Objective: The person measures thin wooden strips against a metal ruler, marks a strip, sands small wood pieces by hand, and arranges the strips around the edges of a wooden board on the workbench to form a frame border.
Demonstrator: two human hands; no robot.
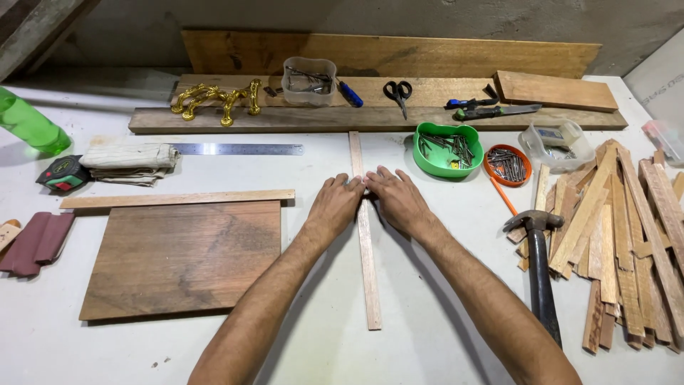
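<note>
- Under both sets of fingertips: thin wooden strip (367,249), lying flat on the white table (442,306), running straight away from the person.
- left hand (335,205) palm down, fingers together and fairly flat, tips pressing on the strip's left edge; not wrapped around anything.
- right hand (399,199) palm down, fingers slightly spread, tips on the strip's right edge; touching the left hand's fingertips.
- Beyond the fingertips: strip's far end meets a long grey plank (214,120); scissors (398,93), a clear plastic tub (308,80) and gold-coloured handles (217,98) sit up there.
- Right of the right fingers, near: green bowl of nails (447,148), then orange lid of nails (507,165), then another clear tub (557,142).
- Further right: hammer (538,264) with black handle, head resting against a pile of wood offcuts (627,242).
- Left of the left fingers: dark wood board (182,260), pale batten (178,198) along its far edge, both apart from the hand.
- Further left: steel ruler (239,149), folded cloth (130,164), tape measure (63,173), green bottle (28,122), maroon sandpaper (35,242).
</note>
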